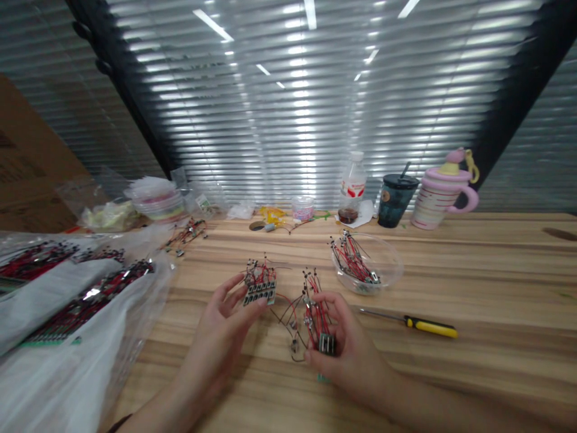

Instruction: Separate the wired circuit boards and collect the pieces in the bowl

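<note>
My left hand (229, 313) holds a small circuit board (260, 292) with rows of dark rectangular parts, its thumb on the near edge; red and black wires rise behind it. To the right, my right hand (345, 343) grips a second board (326, 344) with a bundle of red and black wires (314, 304) extending up from it. Between the hands, loose dark wires with small parts (294, 344) lie on the wooden table (270, 403). A clear round bowl (391, 269) behind my right hand contains more wired parts (354, 258).
A yellow screwdriver (431, 326) lies at right. Plastic bags (130, 337) with wired boards cover the left side. Along the back stand a bottle (352, 189), a dark cup (395, 201), a pink mug (435, 198) and stacked lids (157, 201); loose wired parts (189, 233) lie back left.
</note>
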Demonstrator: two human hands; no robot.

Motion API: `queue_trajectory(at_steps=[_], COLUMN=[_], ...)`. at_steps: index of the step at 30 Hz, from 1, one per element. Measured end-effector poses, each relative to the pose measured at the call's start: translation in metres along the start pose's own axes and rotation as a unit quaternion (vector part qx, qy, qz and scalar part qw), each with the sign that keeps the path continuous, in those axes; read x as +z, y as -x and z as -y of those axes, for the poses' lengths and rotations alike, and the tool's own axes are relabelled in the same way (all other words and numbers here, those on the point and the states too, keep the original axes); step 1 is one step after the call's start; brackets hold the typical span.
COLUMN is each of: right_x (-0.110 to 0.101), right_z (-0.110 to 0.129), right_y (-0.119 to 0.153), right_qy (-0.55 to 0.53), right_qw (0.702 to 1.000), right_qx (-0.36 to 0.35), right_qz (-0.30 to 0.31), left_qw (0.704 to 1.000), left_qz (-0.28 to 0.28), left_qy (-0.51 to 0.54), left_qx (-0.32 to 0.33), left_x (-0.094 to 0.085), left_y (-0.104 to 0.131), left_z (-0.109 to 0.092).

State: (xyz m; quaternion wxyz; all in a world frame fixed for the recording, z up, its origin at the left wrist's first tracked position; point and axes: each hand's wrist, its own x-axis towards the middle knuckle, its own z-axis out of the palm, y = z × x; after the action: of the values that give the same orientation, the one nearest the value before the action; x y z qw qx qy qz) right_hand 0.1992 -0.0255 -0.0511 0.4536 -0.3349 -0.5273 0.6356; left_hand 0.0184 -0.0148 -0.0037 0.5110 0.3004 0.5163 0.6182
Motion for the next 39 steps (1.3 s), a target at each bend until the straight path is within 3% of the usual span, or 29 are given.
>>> queue_trajectory(at_steps=[8, 13, 15, 18, 20, 22, 24, 28, 33, 39], right_x=[-0.001, -0.001, -0.002, -0.002, -0.002, -0.002, -0.002, -0.003, -0.001, -0.001], right_z=[-0.003, -0.004, -0.005, -0.005, -0.004, -0.003, -0.002, 0.0, -0.001, -0.002], right_y=[-0.002, -0.004, -0.005, -0.005, -0.005, -0.004, -0.002, 0.0, -0.001, -0.002], right_qy=[-0.071, -0.036, 0.003, 0.043, 0.044, 0.035, 0.023, -0.005, 0.028, 0.052], right_qw=[0.997, 0.999, 0.999, 0.998, 0.998, 0.999, 0.998, 0.998, 0.999, 0.995], right_qx=[-0.001, -0.028, -0.032, -0.027, -0.027, -0.036, -0.05, -0.066, -0.037, -0.055], right_qz=[0.026, -0.017, -0.034, -0.031, -0.02, -0.019, -0.019, 0.002, -0.027, -0.058], left_qw=[0.997, 0.968, 0.929, 0.8, 0.71, 0.667, 0.658, 0.649, 0.65, 0.644], left_qz=[0.023, 0.033, 0.041, 0.014, -0.007, 0.023, 0.095, 0.176, 0.207, 0.228], left_qy=[-0.06, -0.219, -0.34, -0.552, -0.618, -0.617, -0.601, -0.631, -0.658, -0.668], left_qx=[0.041, 0.118, 0.139, 0.235, 0.336, 0.417, 0.444, 0.386, 0.318, 0.296], left_x=[0.0, -0.013, -0.022, -0.028, -0.025, -0.021, -0.018, -0.021, -0.024, -0.024], left_y=[-0.001, -0.025, -0.033, -0.032, -0.021, -0.008, 0.001, -0.002, -0.019, -0.018], left_z=[0.002, 0.016, 0.018, 0.016, 0.012, 0.01, 0.012, 0.018, 0.018, 0.013])
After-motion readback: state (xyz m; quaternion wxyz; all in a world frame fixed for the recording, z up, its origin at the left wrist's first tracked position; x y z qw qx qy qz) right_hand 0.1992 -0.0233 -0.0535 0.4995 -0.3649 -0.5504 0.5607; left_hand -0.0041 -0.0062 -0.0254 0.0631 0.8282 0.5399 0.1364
